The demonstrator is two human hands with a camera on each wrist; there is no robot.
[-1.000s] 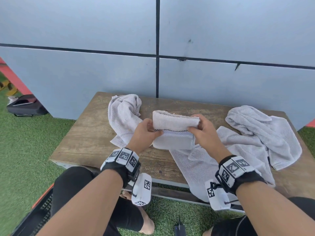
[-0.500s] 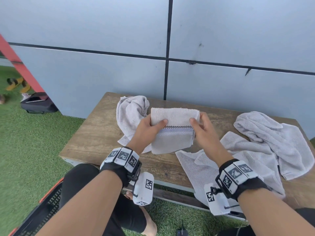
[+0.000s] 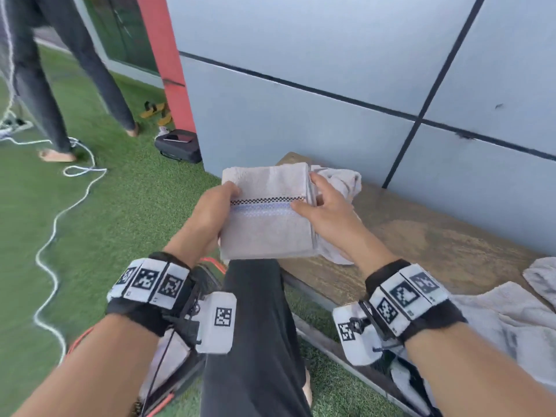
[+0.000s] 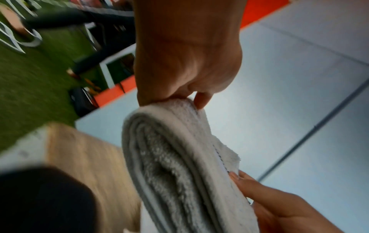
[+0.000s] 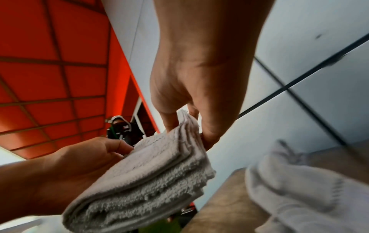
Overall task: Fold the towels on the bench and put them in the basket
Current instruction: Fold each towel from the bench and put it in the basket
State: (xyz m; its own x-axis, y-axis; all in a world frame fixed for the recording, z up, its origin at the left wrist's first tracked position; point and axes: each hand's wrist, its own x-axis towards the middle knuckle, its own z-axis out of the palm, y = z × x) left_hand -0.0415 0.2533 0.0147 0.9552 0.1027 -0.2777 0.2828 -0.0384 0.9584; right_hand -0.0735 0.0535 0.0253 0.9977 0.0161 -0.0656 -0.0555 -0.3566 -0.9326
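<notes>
The surface (image 3: 421,236) lies right of and below both hands, with a crumpled towel (image 3: 340,182) just behind the right hand (image 3: 328,212) and more towels (image 3: 511,320) by the right wrist. The folded towel (image 3: 267,215) hangs in the air between the hands: left hand (image 3: 210,212) pinches its left edge, right hand its right edge.

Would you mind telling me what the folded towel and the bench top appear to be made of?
The folded towel looks like looped terry cloth, probably cotton: pale grey, matte and fuzzy, with a flat woven checkered band. The bench top looks like unpainted wood, brown with visible grain and worn, blotchy patches; whether it is sealed cannot be told.
</notes>
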